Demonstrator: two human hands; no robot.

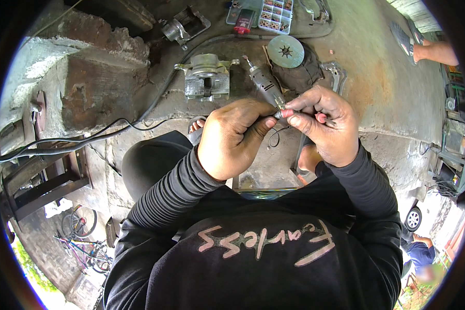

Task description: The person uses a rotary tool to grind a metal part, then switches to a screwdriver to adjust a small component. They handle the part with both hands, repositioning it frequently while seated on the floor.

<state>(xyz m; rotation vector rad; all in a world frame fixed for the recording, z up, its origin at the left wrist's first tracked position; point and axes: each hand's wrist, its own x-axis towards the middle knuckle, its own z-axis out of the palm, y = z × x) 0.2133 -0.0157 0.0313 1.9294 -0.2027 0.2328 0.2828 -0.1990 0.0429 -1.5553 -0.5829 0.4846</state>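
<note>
Pinching opposite ends of a small, pinkish-red cylindrical piece (287, 112), the left hand (232, 137) and right hand (338, 132) meet near the grey cylindrical power tool (264, 82); it looks light, stiff, best held by its sides.

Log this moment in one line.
right hand: pinching small red piece; left hand: close beside it; nearby: grey power tool, metal caliper, round disc

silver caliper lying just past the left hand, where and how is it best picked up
Probably by the broad, blocky body of the silver caliper, coming from above, with the grip spanning its left and right flanks. That body is the widest, most solid part, while the slim side arms jut out near its far end and look like a poorer hold.
</note>
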